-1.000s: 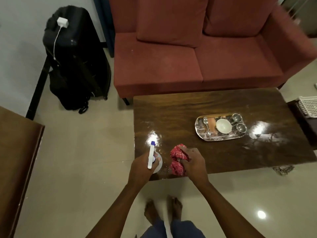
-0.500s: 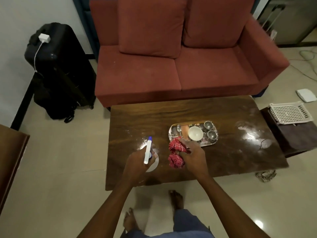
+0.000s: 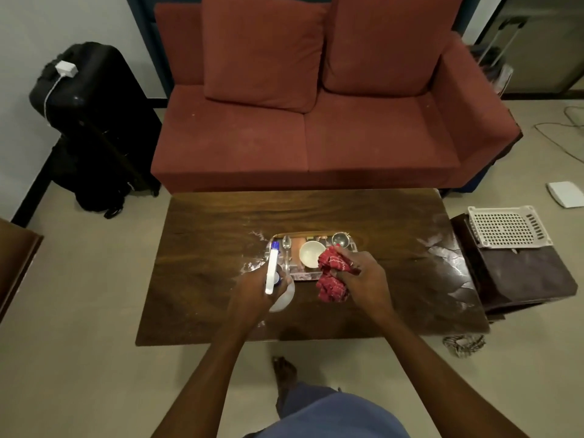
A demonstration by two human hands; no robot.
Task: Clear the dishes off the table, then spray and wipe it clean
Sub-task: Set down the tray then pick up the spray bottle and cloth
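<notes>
While both arms reached out over the near edge of the table, the head view showed the following.

Left hand: the left hand (image 3: 252,290) was wrapped around a white spray bottle (image 3: 273,273), its fingers closed on the body, with the blue-tipped nozzle pointing away from the person toward the tray.

Right hand: the right hand (image 3: 363,273) was clenched on a bunched red cloth (image 3: 331,278), part of the fabric sticking up above the knuckles and part hanging below them toward the table top.

Table: the dark wooden table (image 3: 205,279) stood in front of a red sofa (image 3: 316,121); pale glossy patches showed on its surface near the tray and toward its right end.

Tray: a steel tray (image 3: 305,275) sat near the middle of the table, just beyond both hands, its near right corner hidden by the cloth.

Dishes: on the tray lay a white bowl (image 3: 311,254), a spoon (image 3: 286,242) to the bowl's left, and a small steel cup (image 3: 340,239) at the far right; other small items on it were too unclear to name.

Side stand: a white perforated basket (image 3: 508,230) rested on a dark stand just beside the table's right end.

Floor: a black suitcase (image 3: 91,121) stood to the left of the sofa, a white charger (image 3: 66,69) lying on top of it.
</notes>
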